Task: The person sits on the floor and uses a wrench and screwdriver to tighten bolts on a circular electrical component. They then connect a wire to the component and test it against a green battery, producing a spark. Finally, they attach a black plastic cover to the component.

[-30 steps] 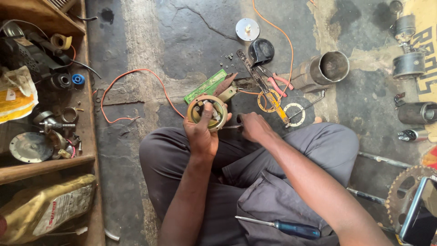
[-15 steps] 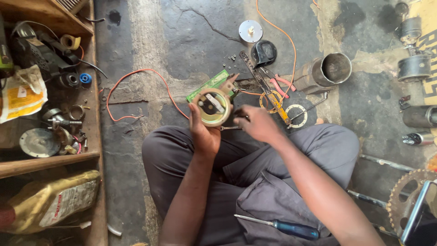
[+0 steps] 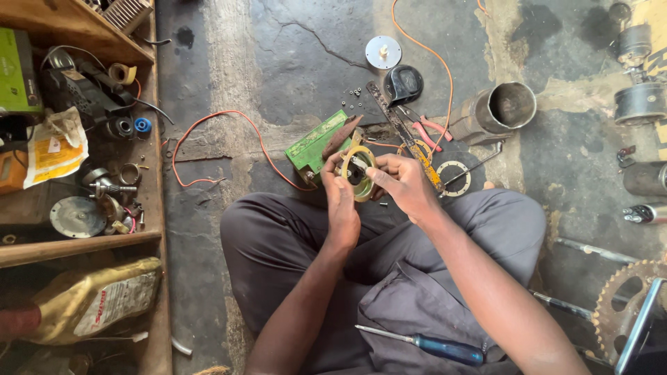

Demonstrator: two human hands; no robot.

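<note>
While seated person works over lap, left hand point(image 3: 342, 201) clamps round ring-shaped part point(image 3: 358, 173) at rim; right hand point(image 3: 403, 182) pinches small piece, possibly screw, at its centre. Loose screws point(image 3: 356, 92), pliers point(image 3: 425, 127), 1 ring point(image 3: 453, 178) lie on floor point(image 3: 292, 62); blue-handled screwdriver point(image 3: 431, 345) rests unused on lap. Judged mid-job.

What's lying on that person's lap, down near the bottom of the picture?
A screwdriver with a blue handle and bare metal shaft lies across the grey trousers, pointing left. Nothing else shows on the lap; the forearms cover part of it, so anything beneath them is hidden.
</note>
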